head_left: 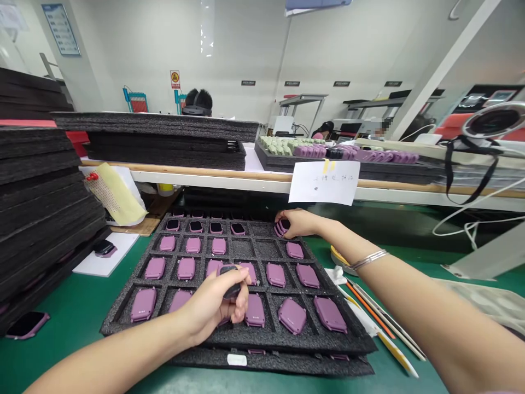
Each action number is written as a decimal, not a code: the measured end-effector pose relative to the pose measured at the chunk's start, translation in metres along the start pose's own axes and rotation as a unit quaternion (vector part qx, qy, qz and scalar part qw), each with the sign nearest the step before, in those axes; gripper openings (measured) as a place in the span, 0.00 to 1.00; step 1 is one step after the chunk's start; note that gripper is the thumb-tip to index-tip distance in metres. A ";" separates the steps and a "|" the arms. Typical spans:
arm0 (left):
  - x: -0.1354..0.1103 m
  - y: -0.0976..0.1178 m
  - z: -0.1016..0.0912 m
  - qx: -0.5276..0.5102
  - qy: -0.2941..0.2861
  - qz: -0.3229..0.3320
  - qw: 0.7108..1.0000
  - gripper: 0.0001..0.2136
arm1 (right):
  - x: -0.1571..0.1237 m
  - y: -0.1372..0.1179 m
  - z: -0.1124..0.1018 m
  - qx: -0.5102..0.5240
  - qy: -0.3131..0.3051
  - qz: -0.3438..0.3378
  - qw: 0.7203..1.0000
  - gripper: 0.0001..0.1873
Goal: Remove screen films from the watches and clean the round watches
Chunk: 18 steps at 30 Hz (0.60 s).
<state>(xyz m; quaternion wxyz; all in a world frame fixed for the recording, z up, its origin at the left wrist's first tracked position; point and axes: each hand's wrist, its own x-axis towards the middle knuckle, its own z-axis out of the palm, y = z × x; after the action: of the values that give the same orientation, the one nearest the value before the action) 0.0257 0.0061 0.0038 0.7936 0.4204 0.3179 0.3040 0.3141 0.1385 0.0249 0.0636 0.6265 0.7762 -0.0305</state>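
Observation:
A black foam tray (241, 249) with square pockets lies on the green bench in front of me, most pockets holding purple watch cases (275, 273). My left hand (217, 306) hovers over the tray's near middle with its fingers closed round a dark watch case (230, 282). My right hand (297, 223) reaches to the tray's far right corner, fingers pinched on a purple watch case (281, 227) at a pocket there. A silver bangle (369, 259) is on my right wrist.
Tall stacks of black foam trays (41, 191) stand at the left. A shelf (262, 180) with a paper note (325, 182) runs across behind the tray. Pencils and sticks (381, 317) lie right of it. A loose watch case (27, 324) lies at near left.

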 end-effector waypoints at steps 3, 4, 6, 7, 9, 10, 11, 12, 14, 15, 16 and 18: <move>0.003 0.000 -0.002 -0.037 0.012 0.000 0.999 0.16 | -0.010 -0.016 -0.007 0.016 0.051 0.002 0.999 0.19; 0.003 0.000 -0.002 -0.054 0.026 -0.009 0.998 0.16 | -0.015 -0.026 -0.011 0.025 0.072 -0.001 0.997 0.21; 0.005 0.001 -0.002 -0.105 0.074 -0.036 0.991 0.13 | -0.031 -0.053 -0.018 0.055 0.113 -0.019 0.992 0.27; 0.005 0.002 -0.002 -0.134 0.100 -0.049 0.985 0.11 | -0.041 -0.068 -0.022 0.076 0.128 -0.038 0.988 0.28; 0.005 0.004 -0.002 -0.179 0.120 -0.056 0.975 0.10 | -0.064 -0.101 -0.026 0.122 0.143 -0.085 0.979 0.28; 0.004 0.005 -0.002 -0.190 0.107 -0.047 0.975 0.12 | -0.076 -0.116 -0.026 0.151 0.146 -0.117 0.971 0.27; 0.003 0.006 -0.002 -0.192 0.083 -0.031 0.977 0.15 | -0.087 -0.129 -0.025 0.207 0.162 -0.163 0.951 0.26; 0.002 0.007 -0.002 -0.188 0.055 -0.012 0.981 0.17 | -0.097 -0.140 -0.022 0.239 0.177 -0.193 0.935 0.26; -0.001 0.007 -0.004 -0.160 0.017 0.023 0.987 0.20 | -0.109 -0.155 -0.012 0.271 0.205 -0.228 0.913 0.25; -0.002 0.007 -0.005 -0.141 0.012 0.035 0.989 0.21 | -0.112 -0.158 -0.006 0.278 0.220 -0.229 0.907 0.25; -0.002 0.007 -0.005 -0.122 0.012 0.045 0.991 0.22 | -0.112 -0.161 0.002 0.285 0.236 -0.225 0.901 0.26; -0.003 0.007 -0.007 -0.092 0.021 0.060 0.994 0.22 | -0.109 -0.162 0.018 0.303 0.272 -0.218 0.887 0.29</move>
<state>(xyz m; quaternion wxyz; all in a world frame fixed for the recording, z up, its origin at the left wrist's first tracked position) 0.0170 0.0102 0.0075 0.8023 0.3574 0.2791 0.3881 0.1792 -0.0042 0.0172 -0.3507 0.4143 0.8332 -0.1057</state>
